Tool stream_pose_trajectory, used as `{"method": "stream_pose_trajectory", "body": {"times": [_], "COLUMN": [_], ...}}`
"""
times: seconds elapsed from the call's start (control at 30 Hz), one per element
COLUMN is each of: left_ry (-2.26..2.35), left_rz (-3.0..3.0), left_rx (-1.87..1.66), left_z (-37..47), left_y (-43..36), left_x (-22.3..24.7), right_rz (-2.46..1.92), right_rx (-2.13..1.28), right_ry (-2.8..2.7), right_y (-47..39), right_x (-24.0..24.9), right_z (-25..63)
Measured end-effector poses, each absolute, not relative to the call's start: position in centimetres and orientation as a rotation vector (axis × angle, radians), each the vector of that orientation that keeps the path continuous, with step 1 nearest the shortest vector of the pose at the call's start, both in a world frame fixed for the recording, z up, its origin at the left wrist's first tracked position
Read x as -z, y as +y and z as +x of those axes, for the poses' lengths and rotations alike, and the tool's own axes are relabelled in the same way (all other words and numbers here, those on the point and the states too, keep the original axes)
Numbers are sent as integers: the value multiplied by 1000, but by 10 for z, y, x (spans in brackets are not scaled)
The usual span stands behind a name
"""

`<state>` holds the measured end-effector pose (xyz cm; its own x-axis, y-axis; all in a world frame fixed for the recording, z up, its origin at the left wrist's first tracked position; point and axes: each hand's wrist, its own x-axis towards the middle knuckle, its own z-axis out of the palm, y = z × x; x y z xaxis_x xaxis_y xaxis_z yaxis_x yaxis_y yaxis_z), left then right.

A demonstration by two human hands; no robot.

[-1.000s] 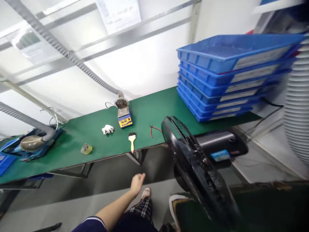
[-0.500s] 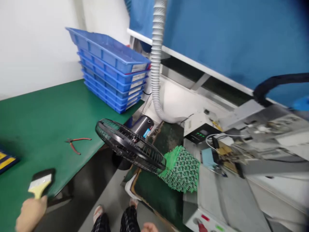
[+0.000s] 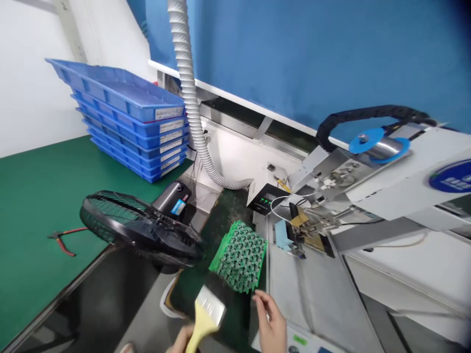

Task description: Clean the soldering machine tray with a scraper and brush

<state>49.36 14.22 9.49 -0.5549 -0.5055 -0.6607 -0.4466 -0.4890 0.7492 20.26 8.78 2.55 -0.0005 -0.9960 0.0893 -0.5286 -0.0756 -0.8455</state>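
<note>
My left hand (image 3: 181,339) is closed around the yellow handle of a flat paintbrush (image 3: 206,321). Its pale ferrule points up and away, and the dark bristles blend into the dark green surface just short of a stack of green circuit boards (image 3: 241,257). Small dark components cover the top board in rows. At the stack's near right corner is my right hand (image 3: 270,318), thumb and forefinger slightly apart and other fingers loosely curled. Nothing shows between those fingers; whether the fingertips touch the corner I cannot tell.
A black fan (image 3: 142,228) leans close on the left. Behind it stand stacked blue trays (image 3: 136,132); red-handled pliers (image 3: 66,240) lie on the green table (image 3: 33,196). To the right is a machine with a wire spool (image 3: 382,146). A grey hose (image 3: 189,93) hangs down behind.
My left hand has carried the paintbrush rightward from over the green table to beside the circuit boards. My right hand has risen to their corner. The view has swung right.
</note>
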Motion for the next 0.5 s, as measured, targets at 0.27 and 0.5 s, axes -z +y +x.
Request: {"method": "stream_pose_trajectory", "body": {"times": [0.27,0.5], "left_ry": [-1555,-1663], "left_rz": [2182,2470], "left_rx": [305,675], "left_z": [399,435], "left_y": [-46,-206], "left_x": [-169,-74], "right_rz": [-2560,-2702], "right_rx": [667,371], "right_ry": [1209,1143], "right_y": [-48,-96], "right_x": [-41,-30], "right_z": [206,218]}}
